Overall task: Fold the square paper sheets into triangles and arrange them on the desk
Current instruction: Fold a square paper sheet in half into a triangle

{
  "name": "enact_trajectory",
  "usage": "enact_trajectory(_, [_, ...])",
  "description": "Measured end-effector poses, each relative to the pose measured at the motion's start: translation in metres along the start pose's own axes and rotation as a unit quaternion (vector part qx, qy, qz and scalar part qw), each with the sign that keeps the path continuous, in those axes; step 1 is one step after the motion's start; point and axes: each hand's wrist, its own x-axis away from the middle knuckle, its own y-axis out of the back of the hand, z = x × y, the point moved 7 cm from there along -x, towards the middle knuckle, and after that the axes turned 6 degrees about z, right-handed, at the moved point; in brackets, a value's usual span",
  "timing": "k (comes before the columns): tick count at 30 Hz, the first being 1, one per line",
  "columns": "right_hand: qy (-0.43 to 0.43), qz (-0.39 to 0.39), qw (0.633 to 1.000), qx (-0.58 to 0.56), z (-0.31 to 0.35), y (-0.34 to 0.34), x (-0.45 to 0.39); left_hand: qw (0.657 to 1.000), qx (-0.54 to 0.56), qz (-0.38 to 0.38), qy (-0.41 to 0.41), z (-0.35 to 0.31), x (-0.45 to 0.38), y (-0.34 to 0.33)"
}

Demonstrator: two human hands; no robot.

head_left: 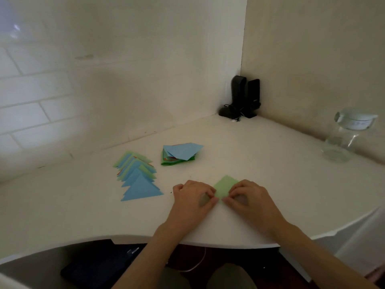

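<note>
While both hands pin the green sheet [226, 187] near the counter [83, 215] front edge, a fold is mid-way — L hand [192, 198] & R hand [246, 197] grip pinched on its near corners. Next: align corners, crease flat, then add to the triangle row [137, 176] left of the stack [179, 155].

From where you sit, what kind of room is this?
Probably a home desk corner: a white desk against plain walls, two black speakers in the corner, and a glass jar beside craft paper.
</note>
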Motion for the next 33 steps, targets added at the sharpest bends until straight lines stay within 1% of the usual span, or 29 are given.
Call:
enact_trajectory(4, [-0.002,-0.017,1.000,0.001,0.001,-0.002,0.000,0.998,-0.015,-0.046,0.046,-0.005,0.004,0.001])
enact_trajectory(7, [-0.025,-0.018,0.999,-0.011,0.002,-0.002,-0.002,0.994,-0.018,-0.077,0.072,-0.007,0.007,0.000])
enact_trajectory(9, [-0.034,-0.027,0.999,-0.019,0.000,-0.001,-0.002,0.993,-0.019,-0.081,0.079,-0.005,0.007,-0.001])
enact_trajectory(13, [-0.058,-0.029,0.997,-0.040,-0.003,-0.003,-0.003,0.993,-0.008,-0.042,0.107,0.001,0.005,-0.002])
enact_trajectory(18, [-0.088,0.033,0.994,-0.064,-0.009,-0.008,-0.009,0.991,0.030,-0.003,0.131,0.003,0.003,-0.003])
enact_trajectory(22, [-0.096,0.053,0.989,-0.094,-0.010,-0.005,-0.009,0.990,0.055,0.014,0.132,0.007,0.002,-0.002])
enact_trajectory(25, [-0.094,0.067,0.989,-0.088,-0.010,-0.004,-0.008,0.989,0.069,0.023,0.130,0.008,0.002,-0.002])
enact_trajectory(28, [-0.083,0.056,0.992,-0.080,-0.008,-0.002,-0.003,0.986,0.117,0.039,0.113,0.013,0.004,-0.001])
enact_trajectory(30, [-0.070,0.045,0.994,-0.066,-0.006,-0.005,-0.001,0.984,0.125,0.074,0.106,0.015,0.005,0.000])
enact_trajectory(33, [-0.067,0.053,0.996,-0.022,-0.007,-0.011,-0.001,0.982,0.109,0.122,0.099,0.010,0.007,0.003])
